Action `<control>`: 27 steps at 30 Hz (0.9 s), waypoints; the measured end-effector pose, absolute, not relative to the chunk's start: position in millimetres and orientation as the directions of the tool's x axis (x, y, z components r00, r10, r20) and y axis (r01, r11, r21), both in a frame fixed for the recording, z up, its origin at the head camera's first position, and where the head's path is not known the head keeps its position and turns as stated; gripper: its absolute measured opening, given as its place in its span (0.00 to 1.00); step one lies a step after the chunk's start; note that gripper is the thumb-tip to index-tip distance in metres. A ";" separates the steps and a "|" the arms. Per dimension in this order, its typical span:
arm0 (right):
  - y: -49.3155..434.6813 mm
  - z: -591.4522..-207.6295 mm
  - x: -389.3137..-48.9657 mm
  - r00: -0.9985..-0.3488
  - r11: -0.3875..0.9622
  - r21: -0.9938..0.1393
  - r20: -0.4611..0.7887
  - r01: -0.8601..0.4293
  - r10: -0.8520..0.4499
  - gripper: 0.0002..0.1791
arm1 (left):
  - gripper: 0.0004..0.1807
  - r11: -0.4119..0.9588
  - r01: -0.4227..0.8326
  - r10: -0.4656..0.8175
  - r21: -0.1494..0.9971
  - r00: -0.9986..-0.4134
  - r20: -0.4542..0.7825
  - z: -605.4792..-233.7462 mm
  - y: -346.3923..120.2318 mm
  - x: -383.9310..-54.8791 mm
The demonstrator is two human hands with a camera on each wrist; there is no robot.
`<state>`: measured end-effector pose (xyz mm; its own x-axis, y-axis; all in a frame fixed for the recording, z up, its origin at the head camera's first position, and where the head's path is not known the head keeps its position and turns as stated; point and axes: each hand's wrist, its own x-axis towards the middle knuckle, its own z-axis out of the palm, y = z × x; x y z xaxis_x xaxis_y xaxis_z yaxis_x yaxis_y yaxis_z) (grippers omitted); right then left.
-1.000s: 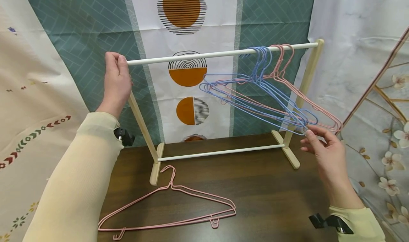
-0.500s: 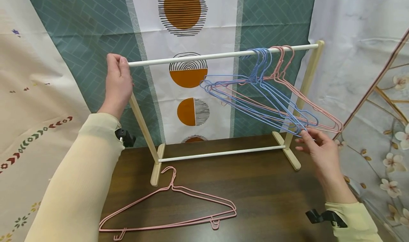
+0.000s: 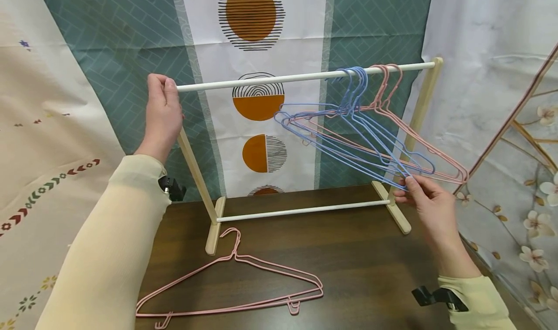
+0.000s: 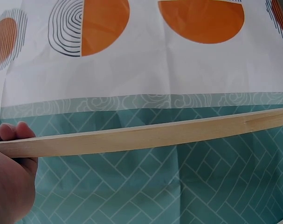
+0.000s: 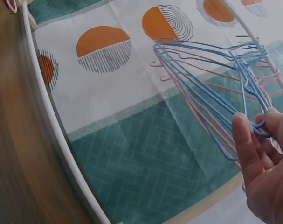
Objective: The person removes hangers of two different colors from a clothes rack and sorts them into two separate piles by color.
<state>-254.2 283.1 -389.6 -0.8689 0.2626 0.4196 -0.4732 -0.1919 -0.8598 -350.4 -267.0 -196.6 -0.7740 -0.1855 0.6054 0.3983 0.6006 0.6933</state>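
Note:
My left hand (image 3: 162,112) grips the top left corner of a small clothes rack, where the white top rail (image 3: 261,79) meets the wooden post (image 3: 193,170). In the left wrist view its fingers curl round that post (image 4: 132,140). Several blue hangers (image 3: 357,102) hang from the rail right of its middle, with pink hangers (image 3: 392,113) behind them. My right hand (image 3: 431,204) pinches the lower right corners of some blue hangers between thumb and fingers. The right wrist view shows the blue wire (image 5: 260,128) between thumb and fingertips; at least one blue hanger stays outside the pinch.
Pink hangers (image 3: 235,258) lie stacked on the dark wooden table (image 3: 348,252) in front of the rack's left foot (image 3: 213,233). A white lower bar (image 3: 301,210) joins the feet. Patterned cloth (image 3: 370,24) hangs behind, and a floral curtain (image 3: 514,213) stands at the right.
My right hand has moved left and slightly toward me, drawing the blue hangers' corners together with it. The pink hangers stay behind. My left hand keeps its grip on the rack.

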 end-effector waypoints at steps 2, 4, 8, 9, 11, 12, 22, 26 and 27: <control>281.8 -387.6 -253.3 -0.857 -0.228 -0.841 0.417 -0.490 0.303 0.12 | 0.14 0.599 0.402 -0.184 0.693 -0.773 0.607 -196.2 -266.8 -350.6; 281.2 -384.8 -252.8 -0.844 -0.272 -0.816 0.411 -0.509 0.345 0.13 | 0.14 0.601 0.403 -0.185 0.690 -0.771 0.610 -195.5 -266.7 -350.7; 282.3 -379.3 -253.2 -0.836 -0.360 -0.774 0.381 -0.522 0.394 0.12 | 0.15 0.603 0.403 -0.184 0.688 -0.769 0.612 -194.6 -266.8 -350.4; 283.1 -378.6 -253.3 -0.840 -0.368 -0.774 0.371 -0.515 0.395 0.12 | 0.15 0.603 0.402 -0.184 0.689 -0.770 0.611 -194.7 -266.8 -350.4; 285.0 -378.5 -253.4 -0.852 -0.367 -0.790 0.349 -0.492 0.391 0.12 | 0.14 0.603 0.401 -0.184 0.690 -0.771 0.610 -195.1 -266.6 -350.4; 285.7 -378.8 -253.4 -0.855 -0.346 -0.806 0.341 -0.479 0.391 0.12 | 0.14 0.603 0.402 -0.183 0.689 -0.771 0.610 -195.3 -266.5 -350.4; 281.1 -381.6 -252.1 -0.651 0.363 -0.802 0.597 -0.474 0.469 0.16 | 0.16 0.609 0.397 -0.182 0.687 -0.772 0.609 -196.6 -266.2 -350.2; 278.1 -381.4 -253.9 -0.620 0.415 -0.746 0.665 -0.521 0.417 0.15 | 0.16 0.606 0.397 -0.181 0.690 -0.775 0.605 -197.4 -266.6 -351.0; 277.8 -381.4 -254.5 -0.627 0.427 -0.745 0.664 -0.512 0.407 0.15 | 0.15 0.603 0.398 -0.182 0.691 -0.775 0.605 -197.6 -266.7 -351.2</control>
